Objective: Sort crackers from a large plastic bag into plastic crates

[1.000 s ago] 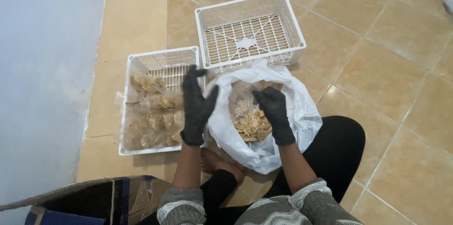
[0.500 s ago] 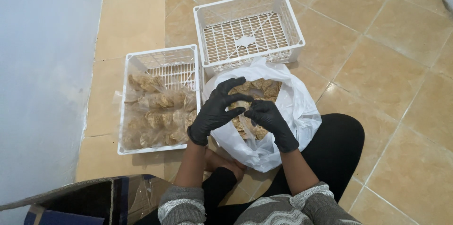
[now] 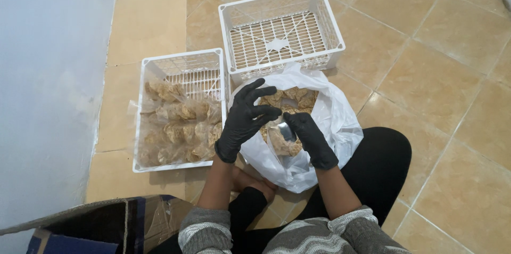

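At the left, a white slatted plastic crate (image 3: 142, 121) holds clear packets of pale brown crackers (image 3: 178, 134), filling its nearer half. Beside it, the black-gloved left hand (image 3: 244, 118) hovers with fingers spread, gripping nothing. Under it, an open white plastic bag (image 3: 332, 121) holds loose crackers (image 3: 295, 98). The black-gloved right hand (image 3: 308, 138) reaches into the bag, pinching a small clear packet (image 3: 285, 138). Behind, a second white slatted crate (image 3: 229, 25) stands bare.
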